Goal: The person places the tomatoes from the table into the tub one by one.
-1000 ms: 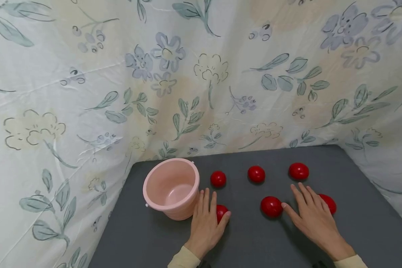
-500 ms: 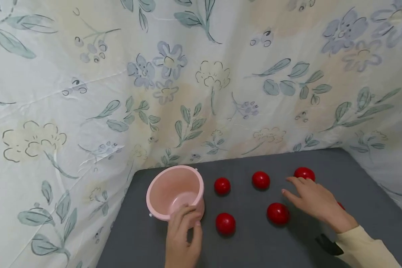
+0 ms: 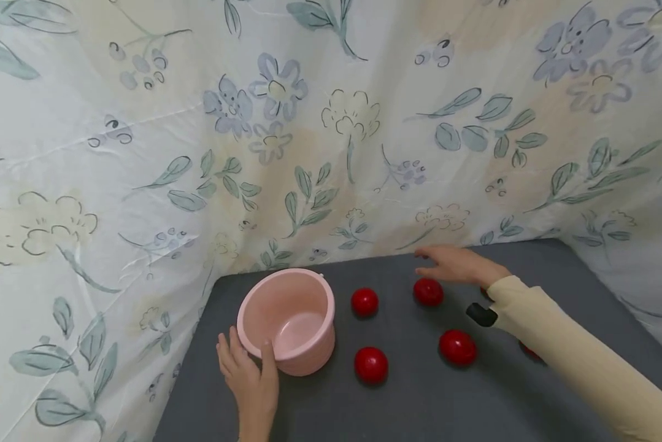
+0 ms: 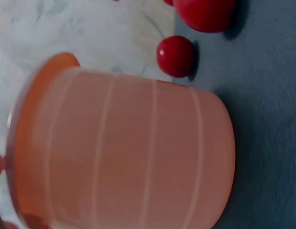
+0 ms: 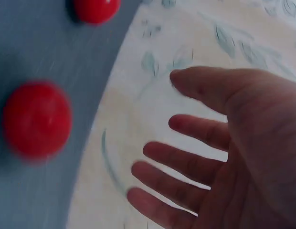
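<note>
A pink plastic bucket (image 3: 316,348) stands upright on the dark grey table, its visible inside bare. My left hand (image 3: 251,377) is at the bucket's front-left rim, fingers spread along the left side and thumb at the front. In the left wrist view the ribbed bucket wall (image 4: 124,152) fills the middle, with fingertips at its rim on the left edge. My right hand (image 3: 454,264) hovers above the back red ball (image 3: 428,293), holding nothing. The right wrist view has its fingers spread and relaxed, apart from a glossy red ball (image 5: 37,120).
More red balls lie to the bucket's right: a small one (image 3: 364,302), a front one (image 3: 371,365) and a middle one (image 3: 458,347). Others at the right are partly hidden by the right sleeve (image 3: 573,350). A floral cloth (image 3: 353,202) hangs behind the table.
My left hand has left the front ball and moved left to the bucket's rim. My right hand has moved left and back, from beside the right-hand balls to over the back one.
</note>
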The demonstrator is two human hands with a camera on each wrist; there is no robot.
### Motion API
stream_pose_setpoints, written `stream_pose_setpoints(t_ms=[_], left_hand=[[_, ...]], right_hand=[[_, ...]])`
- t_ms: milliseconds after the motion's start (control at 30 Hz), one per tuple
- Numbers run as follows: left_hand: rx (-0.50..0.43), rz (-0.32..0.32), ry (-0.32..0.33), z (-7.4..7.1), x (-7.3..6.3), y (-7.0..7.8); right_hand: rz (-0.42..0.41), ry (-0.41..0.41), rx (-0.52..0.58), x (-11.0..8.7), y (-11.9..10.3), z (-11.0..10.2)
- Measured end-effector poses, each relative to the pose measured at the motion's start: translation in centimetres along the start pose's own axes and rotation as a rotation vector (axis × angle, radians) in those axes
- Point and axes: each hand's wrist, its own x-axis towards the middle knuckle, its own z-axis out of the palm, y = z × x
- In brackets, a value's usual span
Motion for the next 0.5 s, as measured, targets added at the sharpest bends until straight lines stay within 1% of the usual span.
stream_pose_setpoints(t_ms=[67,100,133,167,267,333,433,500], left_hand=[[-0.119,-0.054,0.032,0.2,0.5,-0.4],[-0.169,-0.079,0.037,0.4,0.7,-0.5],[-0.204,-0.102,0.039,0.6,0.9,-0.7],[-0.215,-0.126,0.038,0.9,1.0,-0.8],[-0.209,-0.186,0.030,1.6,1.1,-1.0],[-0.171,-0.212,0.034,1.9,1.1,-1.1],[-0.116,-0.214,0.061,2.1,1.2,-1.3],[-0.088,-0.208,0.077,2.1,1.3,-1.3]], right_hand=[[-0.039,-0.032,0.029,2.2,-1.3,0.9],[-0.049,-0.049,0.034,3.3,-1.9,1.5],[-0.056,-0.063,0.039,4.2,-2.6,2.3],[-0.064,-0.078,0.032,5.0,-3.1,3.1],[-0.049,-0.121,0.003,6.8,-4.6,5.9],[-0.044,-0.146,-0.013,7.5,-5.3,7.7],[-0.069,-0.156,-0.058,8.0,-6.0,9.7],[-0.105,-0.134,-0.093,8.3,-6.2,10.6]])
